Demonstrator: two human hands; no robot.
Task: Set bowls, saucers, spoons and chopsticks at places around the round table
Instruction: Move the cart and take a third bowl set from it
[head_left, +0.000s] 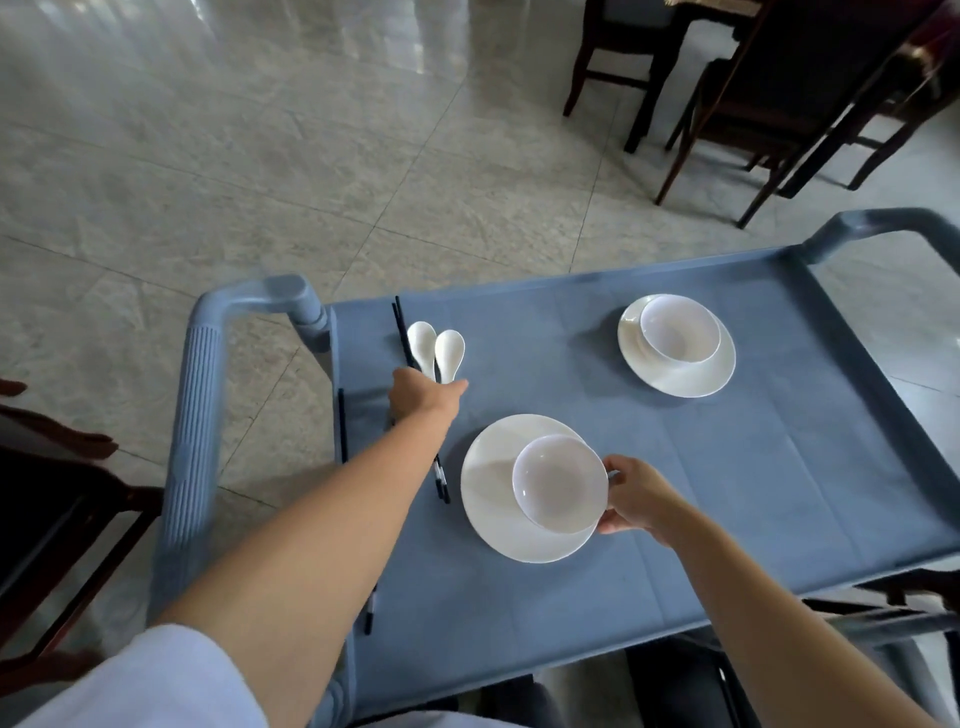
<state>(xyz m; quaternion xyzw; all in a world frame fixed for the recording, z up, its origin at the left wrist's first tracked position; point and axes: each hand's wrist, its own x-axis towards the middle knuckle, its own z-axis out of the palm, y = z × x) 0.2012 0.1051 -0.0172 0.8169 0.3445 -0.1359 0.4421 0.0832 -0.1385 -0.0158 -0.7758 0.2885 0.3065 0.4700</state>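
Bowl (560, 483) and saucer (498, 499) sat nearest me on the blue cart top (727, 467), the bowl resting on the saucer's right half. My right hand (641, 496) was at their right edge, fingers curled against the bowl's rim and thumb under the saucer's edge, gripping the pair. My left hand (423, 396) reached across to the two white spoons (435, 351), covering their handles; its fingers were folded over them, but I could not tell whether they had closed. Black chopsticks (402, 332) ran under that hand, their ends showing beside the saucer, and another chopstick (342, 426) lay along the cart's left rim. A second bowl on a saucer (677, 345) stood well apart toward the far right corner. I could read no writing anywhere. Around the cart were pale stone floor tiles (260, 156) and dark wooden chairs (753, 104).
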